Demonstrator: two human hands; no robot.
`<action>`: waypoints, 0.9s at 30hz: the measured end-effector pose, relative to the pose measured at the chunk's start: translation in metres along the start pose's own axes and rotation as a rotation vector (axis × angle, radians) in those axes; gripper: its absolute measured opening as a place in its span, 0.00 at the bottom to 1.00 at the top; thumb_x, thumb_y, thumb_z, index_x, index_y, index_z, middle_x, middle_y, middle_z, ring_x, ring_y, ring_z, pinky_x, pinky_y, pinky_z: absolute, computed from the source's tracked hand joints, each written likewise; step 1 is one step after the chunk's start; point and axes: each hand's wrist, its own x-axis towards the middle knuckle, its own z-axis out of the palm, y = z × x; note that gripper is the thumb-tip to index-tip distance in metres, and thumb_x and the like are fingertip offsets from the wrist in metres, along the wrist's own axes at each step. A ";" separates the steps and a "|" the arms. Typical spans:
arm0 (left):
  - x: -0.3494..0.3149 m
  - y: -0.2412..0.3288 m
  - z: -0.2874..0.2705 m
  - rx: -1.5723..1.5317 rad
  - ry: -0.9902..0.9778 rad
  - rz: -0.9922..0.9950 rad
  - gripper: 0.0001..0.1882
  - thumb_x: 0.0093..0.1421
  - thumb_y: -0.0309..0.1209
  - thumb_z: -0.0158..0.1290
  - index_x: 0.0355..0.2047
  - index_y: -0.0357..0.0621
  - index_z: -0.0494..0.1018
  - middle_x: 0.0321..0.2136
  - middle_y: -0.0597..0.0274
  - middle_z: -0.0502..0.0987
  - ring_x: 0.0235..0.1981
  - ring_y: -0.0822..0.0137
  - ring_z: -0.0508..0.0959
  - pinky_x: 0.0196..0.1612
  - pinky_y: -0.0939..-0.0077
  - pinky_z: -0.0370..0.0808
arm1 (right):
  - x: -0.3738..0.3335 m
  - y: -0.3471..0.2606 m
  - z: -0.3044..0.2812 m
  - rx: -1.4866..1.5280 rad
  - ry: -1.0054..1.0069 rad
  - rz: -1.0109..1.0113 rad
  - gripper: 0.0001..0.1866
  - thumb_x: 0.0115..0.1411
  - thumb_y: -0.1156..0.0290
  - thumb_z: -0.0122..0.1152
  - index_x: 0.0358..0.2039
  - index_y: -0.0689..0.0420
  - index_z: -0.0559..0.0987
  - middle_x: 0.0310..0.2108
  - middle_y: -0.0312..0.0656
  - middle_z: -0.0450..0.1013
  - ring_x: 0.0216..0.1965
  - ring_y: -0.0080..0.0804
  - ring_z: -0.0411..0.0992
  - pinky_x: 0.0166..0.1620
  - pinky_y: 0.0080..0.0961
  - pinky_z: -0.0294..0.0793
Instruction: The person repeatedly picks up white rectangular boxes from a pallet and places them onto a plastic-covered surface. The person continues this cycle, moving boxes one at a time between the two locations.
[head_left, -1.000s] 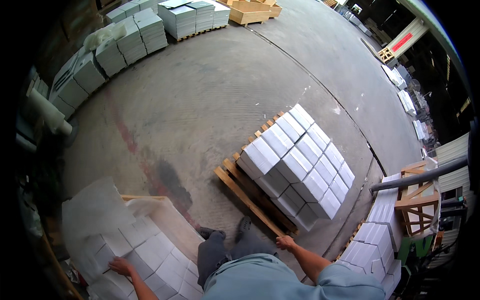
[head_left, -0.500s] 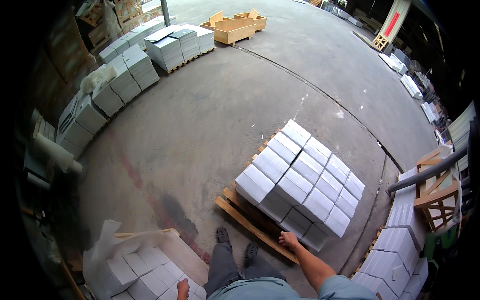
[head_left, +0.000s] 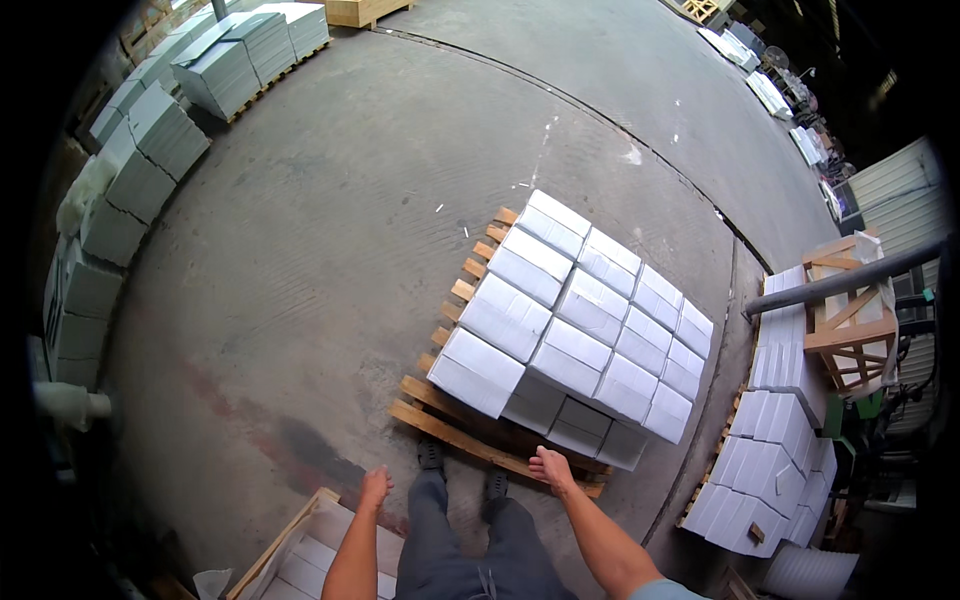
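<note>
White cardboard boxes (head_left: 570, 345) stand stacked in rows on a wooden pallet (head_left: 480, 445) in front of me. Along the stack's near side, the lower boxes sit further back than the upper ones at the left. My right hand (head_left: 550, 467) hovers by the pallet's near edge, close to the lower boxes, with its fingers loosely apart and nothing held. Left of my legs, my left hand (head_left: 376, 487) is raised with loosely bent fingers and is likewise free of any object. Below it lies a wooden-edged crate (head_left: 318, 500) with white boxes inside, partly cut off.
More white boxes (head_left: 745, 500) line the right side, beside a wooden frame crate (head_left: 850, 330) and a grey pole (head_left: 850, 280). Stacks of pale sheets (head_left: 125, 190) run along the left. A floor groove (head_left: 600, 125) crosses the concrete.
My left arm has come forward from the lower edge, over the crate's side. My view has turned right and I am closer to the pallet. The box stack looks the same.
</note>
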 end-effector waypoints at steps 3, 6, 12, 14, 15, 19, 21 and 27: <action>0.052 0.048 0.036 -0.053 -0.076 -0.085 0.26 0.61 0.46 0.44 0.50 0.37 0.65 0.40 0.53 0.74 0.32 0.65 0.76 0.30 0.74 0.72 | 0.043 -0.027 0.024 0.044 0.025 0.014 0.28 0.61 0.50 0.49 0.51 0.61 0.67 0.44 0.45 0.72 0.40 0.32 0.72 0.40 0.28 0.74; 0.110 0.083 0.075 -0.082 -0.142 -0.159 0.31 0.61 0.50 0.41 0.53 0.36 0.61 0.44 0.48 0.72 0.37 0.59 0.77 0.34 0.67 0.74 | 0.103 -0.049 0.041 0.086 0.061 -0.019 0.34 0.59 0.46 0.50 0.55 0.60 0.63 0.51 0.48 0.67 0.47 0.35 0.69 0.43 0.31 0.72; 0.227 0.114 0.138 -0.328 -0.243 -0.348 0.44 0.55 0.58 0.42 0.60 0.35 0.50 0.59 0.39 0.55 0.51 0.46 0.68 0.48 0.47 0.68 | 0.195 -0.105 0.081 0.130 0.027 -0.058 0.46 0.51 0.35 0.52 0.60 0.57 0.59 0.60 0.48 0.56 0.60 0.44 0.54 0.57 0.51 0.51; 0.230 0.143 0.178 -0.322 -0.281 -0.337 0.34 0.56 0.56 0.42 0.50 0.39 0.67 0.48 0.51 0.71 0.45 0.49 0.73 0.48 0.47 0.68 | 0.220 -0.106 0.080 0.245 0.065 -0.050 0.47 0.49 0.35 0.55 0.60 0.57 0.59 0.60 0.48 0.56 0.61 0.42 0.53 0.60 0.50 0.47; 0.251 0.138 0.182 -0.476 -0.402 -0.319 0.31 0.57 0.54 0.41 0.48 0.40 0.68 0.45 0.53 0.73 0.44 0.51 0.73 0.48 0.50 0.69 | 0.223 -0.112 0.087 0.261 0.078 -0.048 0.47 0.49 0.35 0.56 0.60 0.58 0.59 0.60 0.48 0.56 0.61 0.42 0.53 0.61 0.47 0.47; 0.325 0.098 0.181 -0.830 -0.655 -0.228 0.26 0.61 0.49 0.39 0.45 0.41 0.71 0.39 0.58 0.77 0.40 0.59 0.75 0.45 0.63 0.72 | 0.236 -0.119 0.104 0.357 0.076 0.003 0.49 0.48 0.38 0.60 0.57 0.66 0.60 0.60 0.51 0.56 0.61 0.42 0.53 0.63 0.36 0.48; 0.332 0.097 0.184 -0.768 -0.599 -0.181 0.25 0.62 0.48 0.39 0.45 0.40 0.71 0.38 0.58 0.77 0.40 0.61 0.75 0.45 0.68 0.72 | 0.242 -0.112 0.100 0.396 0.016 -0.015 0.49 0.47 0.37 0.60 0.57 0.66 0.61 0.59 0.51 0.57 0.61 0.42 0.54 0.62 0.37 0.49; 0.285 0.141 0.197 -0.470 -0.296 -0.092 0.24 0.62 0.48 0.42 0.46 0.40 0.72 0.40 0.57 0.77 0.41 0.64 0.75 0.45 0.72 0.72 | 0.247 -0.090 0.100 0.485 0.060 -0.096 0.42 0.49 0.41 0.61 0.53 0.63 0.66 0.52 0.49 0.65 0.54 0.40 0.63 0.57 0.37 0.60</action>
